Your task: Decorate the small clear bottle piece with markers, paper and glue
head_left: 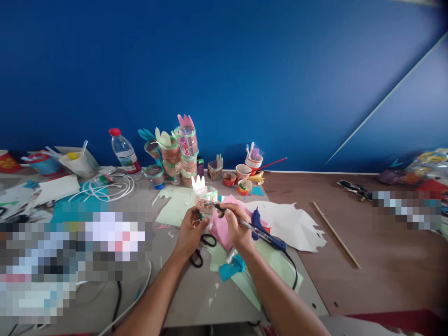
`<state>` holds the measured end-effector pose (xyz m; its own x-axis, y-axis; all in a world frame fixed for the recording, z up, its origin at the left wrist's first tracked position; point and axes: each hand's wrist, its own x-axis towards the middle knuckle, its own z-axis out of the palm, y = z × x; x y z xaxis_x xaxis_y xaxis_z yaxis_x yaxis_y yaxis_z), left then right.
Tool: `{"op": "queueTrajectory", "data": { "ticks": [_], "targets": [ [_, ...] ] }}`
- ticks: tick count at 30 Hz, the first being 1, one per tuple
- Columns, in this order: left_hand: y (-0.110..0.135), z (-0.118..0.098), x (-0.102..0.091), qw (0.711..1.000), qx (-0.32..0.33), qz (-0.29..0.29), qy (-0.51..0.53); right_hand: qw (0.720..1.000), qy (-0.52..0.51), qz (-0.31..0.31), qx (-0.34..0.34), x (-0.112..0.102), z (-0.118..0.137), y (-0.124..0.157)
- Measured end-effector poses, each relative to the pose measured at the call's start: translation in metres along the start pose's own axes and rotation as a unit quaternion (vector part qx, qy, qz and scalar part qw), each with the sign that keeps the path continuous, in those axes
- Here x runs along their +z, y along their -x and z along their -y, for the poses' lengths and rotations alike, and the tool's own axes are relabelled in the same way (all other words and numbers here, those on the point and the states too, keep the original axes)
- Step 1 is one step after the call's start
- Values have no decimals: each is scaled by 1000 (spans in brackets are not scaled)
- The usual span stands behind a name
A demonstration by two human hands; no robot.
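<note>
My left hand (192, 231) is closed around a small see-through plastic cup (206, 205) that has a brownish band and a white finger-shaped paper cutout (199, 183) standing up at its rim. In my right hand (237, 227) is a pen (250, 227) with a see-through barrel, its dark front end at the side of the cup. Whether the tip touches the cup I cannot tell. Black-handled scissors (196, 259) lie below my left hand, partly hidden. A blue hot glue gun (268, 232) rests on paper just right of my right hand.
Behind are decorated plastic cups (170, 156), a red-capped bottle (125, 151) and paper cups (242, 172). Pink paper (224, 228), a white sheet (294, 224) and blue scraps (233, 267) surround my hands. A wooden stick (336, 234) lies right; a white cable (119, 186) coils left.
</note>
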<state>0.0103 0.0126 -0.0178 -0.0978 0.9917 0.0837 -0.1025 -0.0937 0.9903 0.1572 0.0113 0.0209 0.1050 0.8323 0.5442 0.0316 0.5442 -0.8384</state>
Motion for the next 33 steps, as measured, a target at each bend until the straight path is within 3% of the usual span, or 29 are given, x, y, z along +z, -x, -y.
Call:
{"op": "queueTrajectory", "data": {
  "ticks": [28,33],
  "targets": [
    [-1,-2,2,1000,-6,-6,-6,1000,-29,6,-9,-2,-8,2],
    [-4,1,0,1000,-5,-17,16,999,-47,-25,-1,-9,-12,-1]
  ]
}}
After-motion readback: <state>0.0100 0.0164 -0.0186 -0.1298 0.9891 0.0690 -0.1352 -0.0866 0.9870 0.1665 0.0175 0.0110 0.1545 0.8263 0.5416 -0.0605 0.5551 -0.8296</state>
